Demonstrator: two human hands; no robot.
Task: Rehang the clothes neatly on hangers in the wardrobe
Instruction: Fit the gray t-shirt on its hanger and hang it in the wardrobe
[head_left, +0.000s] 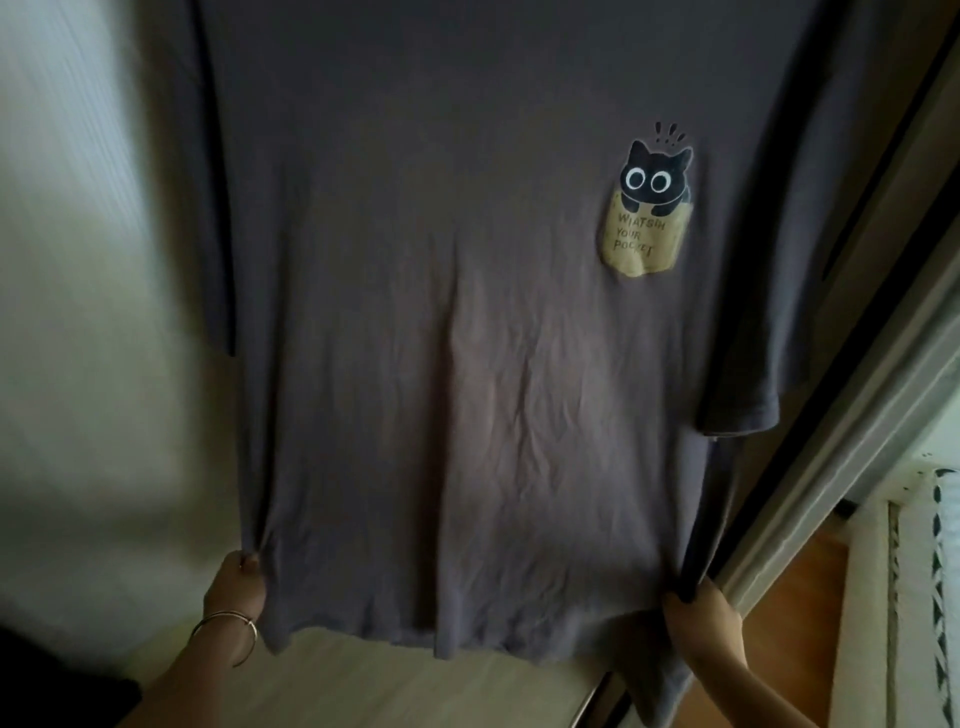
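1. Pinches with the left hand (236, 582) the lower corner of the T-shirt (467, 389), fingers curled tight round a small bunch of the grey cloth just above the hem
2. Wears a thin metal bangle (231, 626) on the wrist directly below that hand, with a dark cuff (52, 680) further down the arm at the corner of the view
3. Grips with the right hand (698, 608) the opposite side edge of the T-shirt, fingers wrapped round the fabric and hidden behind it, only the back of the hand in sight
4. Holds the T-shirt stretched flat between the two hands, front facing the camera, hanging above them and running out past the top of the view; cannot tell what carries it up there
5. Bears a cat print (652, 202) high above the right hand: black cat, round white eyes, peeking from a yellow pocket with lettering
6. Hangs one short sleeve (743, 374) above the right hand and the other sleeve (208, 234) well above the left hand
7. Puts a pale door frame (852, 441) on a slant just beside the right hand, on its outer side, with wooden floor (795, 608) beyond
8. Leaves a blurred white surface (78, 338) out past the left hand, and a pale board (374, 686) below the hem, between the two wrists
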